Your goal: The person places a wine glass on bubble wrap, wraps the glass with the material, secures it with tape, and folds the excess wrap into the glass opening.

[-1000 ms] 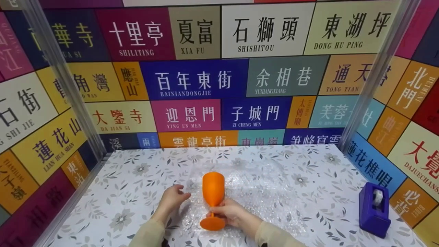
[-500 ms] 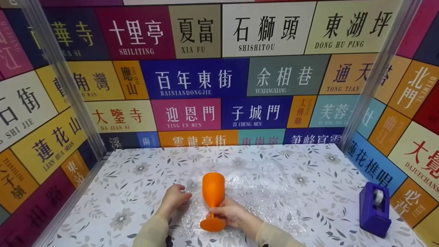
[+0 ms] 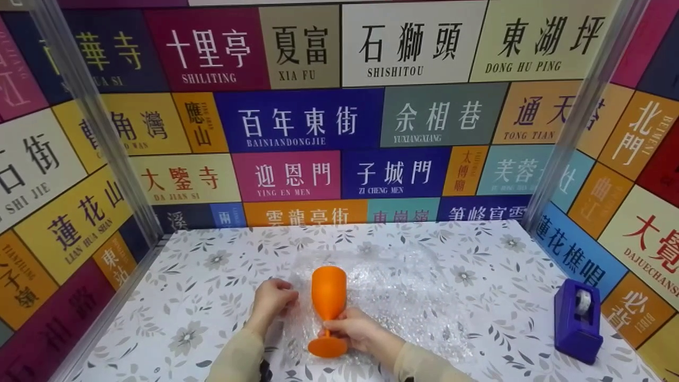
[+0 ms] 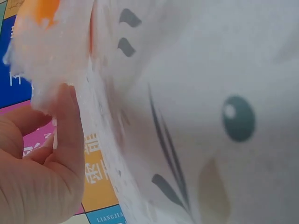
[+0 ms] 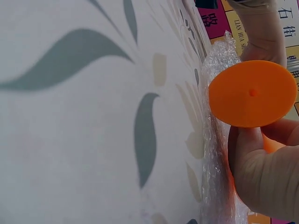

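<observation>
1 orange goblet [image 3: 329,289] lies on its side over bubble wrap [image 3: 403,302], foot toward the near edge of the table [image 3: 175,302]; we see the right hand's [image 3: 358,330] grip closed round its stem [image 3: 327,333], probably because so slim a part steadies the whole piece. We find the left hand's [image 3: 271,301] grip in a tight pinch on the wrap's left margin, which we judge gives control of it; 1 purple tape dispenser [image 3: 575,326] stands by the table's right edge.
</observation>
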`<state>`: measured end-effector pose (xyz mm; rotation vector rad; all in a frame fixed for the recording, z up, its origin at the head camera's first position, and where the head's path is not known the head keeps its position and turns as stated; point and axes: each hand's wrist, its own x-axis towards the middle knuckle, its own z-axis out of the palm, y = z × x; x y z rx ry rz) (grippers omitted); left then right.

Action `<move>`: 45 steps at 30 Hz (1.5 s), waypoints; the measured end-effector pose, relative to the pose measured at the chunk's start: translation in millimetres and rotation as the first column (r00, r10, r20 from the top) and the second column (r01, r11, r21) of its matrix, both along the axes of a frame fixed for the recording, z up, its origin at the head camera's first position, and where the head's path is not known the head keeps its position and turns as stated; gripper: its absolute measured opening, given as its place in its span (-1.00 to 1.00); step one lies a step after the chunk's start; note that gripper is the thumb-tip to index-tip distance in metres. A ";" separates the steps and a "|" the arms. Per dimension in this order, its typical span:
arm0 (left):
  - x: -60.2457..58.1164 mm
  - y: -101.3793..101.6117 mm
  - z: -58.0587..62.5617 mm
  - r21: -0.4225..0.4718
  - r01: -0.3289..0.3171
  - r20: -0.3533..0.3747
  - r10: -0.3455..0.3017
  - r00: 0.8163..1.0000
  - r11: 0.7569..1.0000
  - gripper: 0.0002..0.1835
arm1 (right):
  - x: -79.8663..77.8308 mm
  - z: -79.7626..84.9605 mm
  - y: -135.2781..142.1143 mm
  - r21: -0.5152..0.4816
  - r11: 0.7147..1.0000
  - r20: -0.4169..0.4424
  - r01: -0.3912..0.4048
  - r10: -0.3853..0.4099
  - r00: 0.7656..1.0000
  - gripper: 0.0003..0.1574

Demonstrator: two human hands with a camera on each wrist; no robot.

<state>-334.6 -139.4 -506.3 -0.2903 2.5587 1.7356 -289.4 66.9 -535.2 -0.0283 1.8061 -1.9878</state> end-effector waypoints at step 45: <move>12.6 61.8 27.5 -0.471 0.071 -0.268 -0.219 0.938 0.879 -0.95 | -2.5 0.2 9.4 -0.020 0.999 0.005 -0.040 0.040 0.999 -0.94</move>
